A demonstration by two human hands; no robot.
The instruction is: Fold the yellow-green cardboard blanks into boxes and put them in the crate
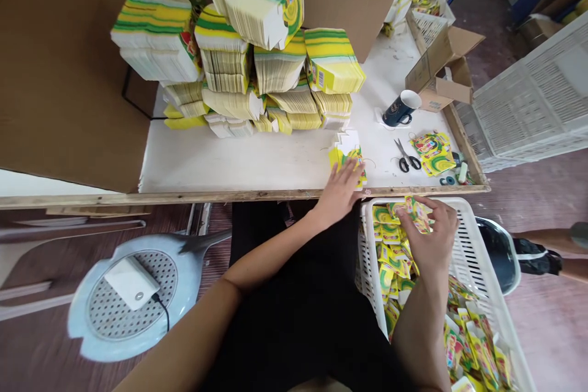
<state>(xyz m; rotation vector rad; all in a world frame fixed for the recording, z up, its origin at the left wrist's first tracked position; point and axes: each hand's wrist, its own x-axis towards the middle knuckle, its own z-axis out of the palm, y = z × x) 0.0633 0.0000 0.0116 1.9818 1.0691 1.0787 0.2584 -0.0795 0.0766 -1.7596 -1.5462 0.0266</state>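
My left hand lies with its fingers stretched out over a small fanned pile of yellow and green printed cards at the table's front edge. Over the white plastic basket, my right hand pinches a small yellow and green packet between thumb and fingers. Below it, many similar packets fill the basket, partly hidden by my right forearm. Several thick bundles of folded printed cards are stacked at the back of the table.
To the right on the table are black-handled scissors, loose flat packets, a dark mug and an open cardboard box. A pale blue stool bearing a white device stands at left. Another person's leg shows at right.
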